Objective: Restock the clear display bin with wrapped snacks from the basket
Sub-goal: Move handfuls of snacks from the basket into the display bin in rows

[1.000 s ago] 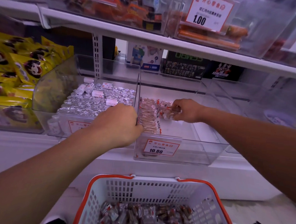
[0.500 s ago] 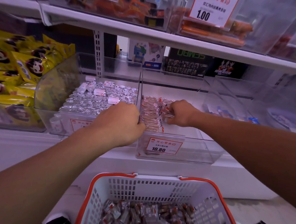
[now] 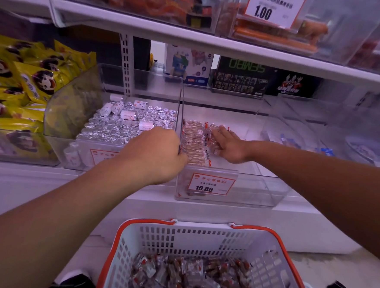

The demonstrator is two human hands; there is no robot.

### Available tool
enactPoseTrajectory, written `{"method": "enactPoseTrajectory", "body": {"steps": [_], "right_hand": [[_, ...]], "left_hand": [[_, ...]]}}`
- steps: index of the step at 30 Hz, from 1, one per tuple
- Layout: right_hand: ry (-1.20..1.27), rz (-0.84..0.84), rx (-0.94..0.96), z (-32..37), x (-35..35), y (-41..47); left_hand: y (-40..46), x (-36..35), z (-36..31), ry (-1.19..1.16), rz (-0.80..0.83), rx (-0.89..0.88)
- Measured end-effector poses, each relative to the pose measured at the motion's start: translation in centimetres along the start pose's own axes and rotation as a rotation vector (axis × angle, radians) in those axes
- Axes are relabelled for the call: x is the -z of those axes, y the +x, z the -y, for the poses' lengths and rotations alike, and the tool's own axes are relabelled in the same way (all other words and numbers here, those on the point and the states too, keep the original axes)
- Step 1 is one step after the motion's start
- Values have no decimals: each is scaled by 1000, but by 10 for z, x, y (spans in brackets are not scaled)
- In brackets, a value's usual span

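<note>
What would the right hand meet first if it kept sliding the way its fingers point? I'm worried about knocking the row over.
Probably the snacks under its fingertips; the right hand points left across the bin.

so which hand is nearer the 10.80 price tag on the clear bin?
Left. The left hand is at the bin's front-left corner, just up-left of the white and orange 10.80 price tag; the right hand lies farther back, flat on the wrapped snacks.

clear bin open-topped, right half free, shelf overhanging above
</note>
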State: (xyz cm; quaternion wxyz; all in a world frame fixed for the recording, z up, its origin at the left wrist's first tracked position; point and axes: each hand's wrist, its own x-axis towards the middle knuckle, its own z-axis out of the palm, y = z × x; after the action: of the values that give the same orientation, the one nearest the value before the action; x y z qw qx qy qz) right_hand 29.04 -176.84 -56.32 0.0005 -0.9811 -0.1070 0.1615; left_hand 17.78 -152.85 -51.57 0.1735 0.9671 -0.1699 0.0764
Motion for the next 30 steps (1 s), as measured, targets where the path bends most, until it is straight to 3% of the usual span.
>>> {"method": "enactPoseTrajectory", "body": {"steps": [4, 7, 17, 23, 25, 30], "right_hand": [[328, -53, -87, 10, 9, 6], [428, -94, -144, 15, 9, 10], [-156, -32, -44, -8, -4, 31], [-145, 24, 56, 1, 20, 22], [-92, -24, 90, 1, 33, 10], [-156, -323, 139, -2, 41, -17]], "left_hand": [[1, -1, 1, 0, -8, -13], [1, -1, 2, -5, -6, -19], [0, -1, 1, -22, -1, -15], [-1, 1, 0, 27, -16, -8], [-2, 3, -1, 51, -50, -8], [-3, 7, -7, 29, -183, 14]]}}
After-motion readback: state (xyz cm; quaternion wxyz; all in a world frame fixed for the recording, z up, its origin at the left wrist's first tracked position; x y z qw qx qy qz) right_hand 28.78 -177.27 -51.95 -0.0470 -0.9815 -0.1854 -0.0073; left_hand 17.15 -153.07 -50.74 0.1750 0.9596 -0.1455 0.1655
